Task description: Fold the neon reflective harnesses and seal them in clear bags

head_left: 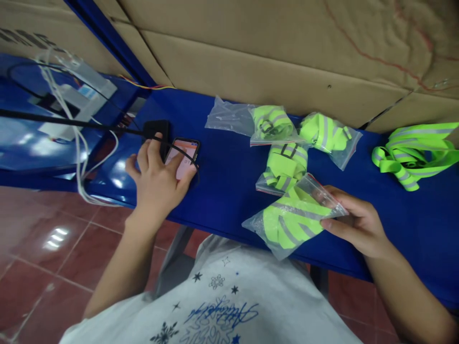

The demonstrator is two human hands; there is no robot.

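Note:
My left hand [156, 179] rests over a smartphone [191, 145] with a lit screen, fingers spread and bent, the thumb at the phone's near edge. Its other fingertips reach a black flat object [157, 128] beside the phone. My right hand [355, 222] pinches the corner of a clear zip bag [292, 217] between thumb and fingers. Inside this bag lies a folded neon-yellow reflective strap with grey stripes. Just beyond it on the blue table are bagged reflective straps [287, 165], some with black buckles showing. A clear plastic bag [229, 117] lies flat beside them.
Loose reflective straps [412, 153] are heaped at the right of the blue table [218, 191]. White cables [81, 162] and a grey power unit [81, 91] occupy the left. A black cable [118, 129] crosses over my left hand. Cardboard [251, 57] lines the back.

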